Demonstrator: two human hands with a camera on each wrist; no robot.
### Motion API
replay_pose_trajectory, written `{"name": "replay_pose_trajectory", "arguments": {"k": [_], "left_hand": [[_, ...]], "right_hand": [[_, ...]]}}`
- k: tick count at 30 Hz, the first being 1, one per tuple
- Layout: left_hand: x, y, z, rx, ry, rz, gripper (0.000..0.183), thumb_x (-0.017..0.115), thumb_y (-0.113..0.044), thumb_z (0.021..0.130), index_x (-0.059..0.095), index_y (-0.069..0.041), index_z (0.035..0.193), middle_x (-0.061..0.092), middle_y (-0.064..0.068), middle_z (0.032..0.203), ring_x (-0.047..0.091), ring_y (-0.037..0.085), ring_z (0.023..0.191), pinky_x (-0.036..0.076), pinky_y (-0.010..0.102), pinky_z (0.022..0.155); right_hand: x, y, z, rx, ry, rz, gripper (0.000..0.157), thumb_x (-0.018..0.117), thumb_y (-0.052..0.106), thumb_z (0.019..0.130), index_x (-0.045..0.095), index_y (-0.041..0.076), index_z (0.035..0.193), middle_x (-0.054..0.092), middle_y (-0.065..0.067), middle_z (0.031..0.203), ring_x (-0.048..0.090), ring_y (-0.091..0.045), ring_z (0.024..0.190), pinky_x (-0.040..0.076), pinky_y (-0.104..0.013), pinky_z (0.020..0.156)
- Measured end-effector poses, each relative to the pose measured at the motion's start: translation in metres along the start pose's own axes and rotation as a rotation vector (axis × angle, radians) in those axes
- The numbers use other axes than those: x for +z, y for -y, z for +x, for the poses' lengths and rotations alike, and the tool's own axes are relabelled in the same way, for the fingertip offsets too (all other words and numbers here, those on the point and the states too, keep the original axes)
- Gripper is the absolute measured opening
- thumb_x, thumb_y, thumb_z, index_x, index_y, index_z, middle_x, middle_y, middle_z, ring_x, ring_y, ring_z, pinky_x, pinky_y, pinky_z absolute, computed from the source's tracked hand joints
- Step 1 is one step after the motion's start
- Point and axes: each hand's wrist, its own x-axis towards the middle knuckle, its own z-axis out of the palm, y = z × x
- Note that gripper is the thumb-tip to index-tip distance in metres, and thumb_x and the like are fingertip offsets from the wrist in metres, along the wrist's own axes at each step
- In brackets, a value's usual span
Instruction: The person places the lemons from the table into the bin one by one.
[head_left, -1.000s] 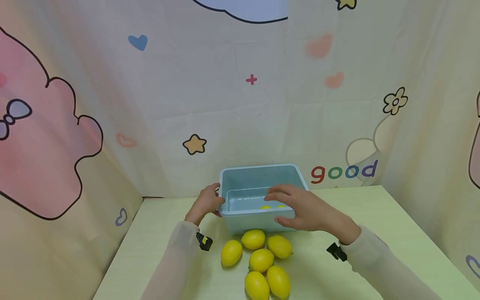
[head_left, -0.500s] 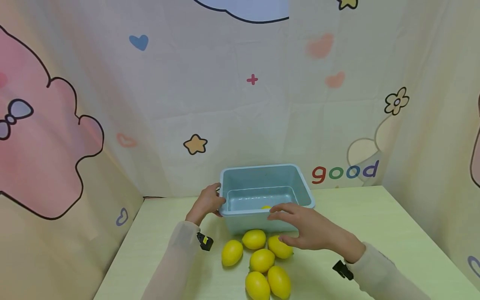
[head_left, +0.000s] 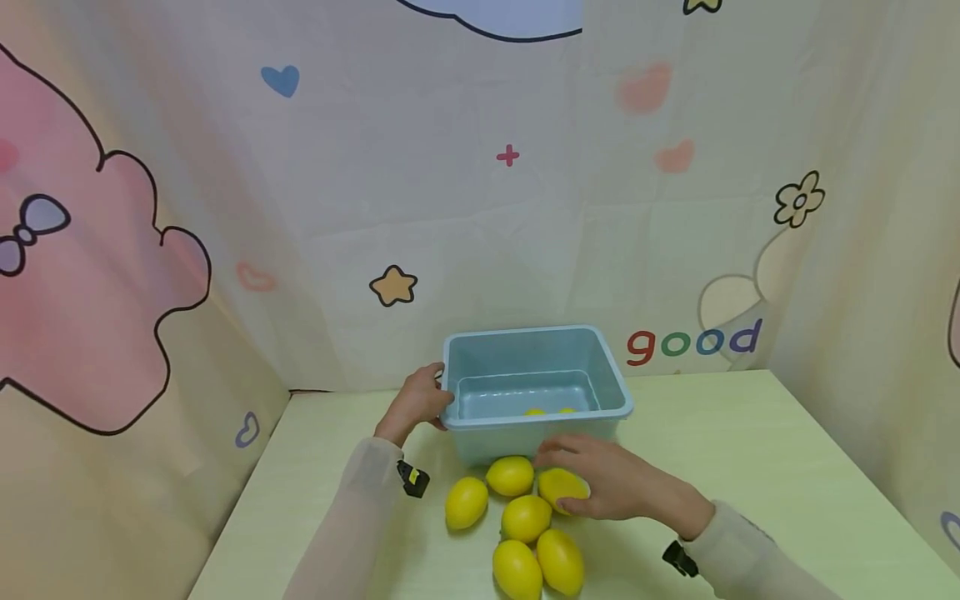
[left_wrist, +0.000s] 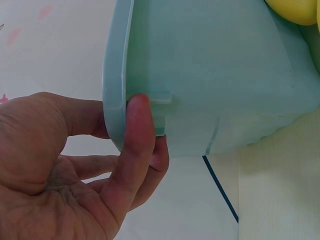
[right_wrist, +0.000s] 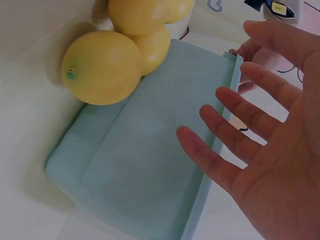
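My left hand [head_left: 417,401] pinches the left rim of a light blue plastic bin [head_left: 536,433]. In the left wrist view, the thumb lies on one side of the rim and curled fingers [left_wrist: 137,135] on the other. My right hand [head_left: 618,475] hovers over the lemon [head_left: 558,487] nearest the bin's front right. Its fingers are spread and hold nothing in the right wrist view, where a lemon [right_wrist: 102,67] with a green tip shows beside the bin. Two yellow tops, mostly hidden by the front wall, show inside the bin.
Several more lemons lie grouped in front of the bin, among them a left one [head_left: 467,503] and a front one [head_left: 560,562]. The bin stands on a pale table [head_left: 712,433] near its back edge. A printed curtain [head_left: 337,183] hangs behind and at both sides.
My right hand has moved back from over the bin and down to the front right lemon. The left hand keeps its hold on the rim, and the bin stays put.
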Motion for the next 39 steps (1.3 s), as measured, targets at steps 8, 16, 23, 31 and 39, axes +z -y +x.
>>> {"name": "replay_pose_trajectory", "arguments": {"k": [8,16,23,31,39], "left_hand": [[0.0,-0.001,0.0,0.008,-0.008,0.005,0.067,0.058,-0.003,0.089,0.034,-0.002,0.151,0.058,0.028,0.129,0.07,0.031,0.086,0.059,0.034,0.05],[0.0,-0.004,-0.002,-0.007,-0.01,0.001,0.067,0.058,-0.003,0.089,0.033,-0.002,0.151,0.057,0.028,0.13,0.07,0.031,0.088,0.059,0.034,0.05],[0.001,-0.002,-0.001,-0.003,-0.009,0.007,0.067,0.058,-0.004,0.088,0.033,-0.002,0.151,0.058,0.027,0.13,0.069,0.031,0.088,0.059,0.033,0.05],[0.001,0.0,-0.001,0.003,-0.007,0.006,0.067,0.057,-0.003,0.088,0.034,-0.003,0.151,0.057,0.027,0.13,0.069,0.032,0.088,0.059,0.034,0.05],[0.0,-0.002,-0.001,-0.004,-0.007,0.007,0.067,0.058,-0.003,0.088,0.034,-0.003,0.151,0.057,0.027,0.129,0.069,0.029,0.084,0.059,0.033,0.051]], "right_hand": [[0.015,-0.009,0.003,0.067,0.083,0.013,0.044,0.075,0.03,0.084,0.06,0.021,0.125,0.058,0.001,0.129,0.057,-0.021,0.116,0.051,-0.042,0.1],[0.031,-0.018,0.008,0.08,0.118,0.023,0.048,0.076,0.027,0.081,0.061,0.016,0.126,0.057,0.0,0.127,0.058,-0.022,0.112,0.052,-0.042,0.098],[0.04,-0.022,0.012,0.111,0.164,0.059,0.05,0.077,0.026,0.081,0.061,0.017,0.127,0.057,-0.001,0.128,0.057,-0.023,0.111,0.052,-0.043,0.097],[0.053,-0.026,0.015,0.129,0.194,0.088,0.048,0.076,0.022,0.08,0.061,0.02,0.125,0.055,0.0,0.127,0.056,-0.021,0.11,0.051,-0.041,0.098],[0.062,-0.03,0.02,0.159,0.208,0.115,0.045,0.075,0.013,0.078,0.062,0.021,0.12,0.057,0.003,0.119,0.056,-0.016,0.101,0.052,-0.039,0.094]]}}
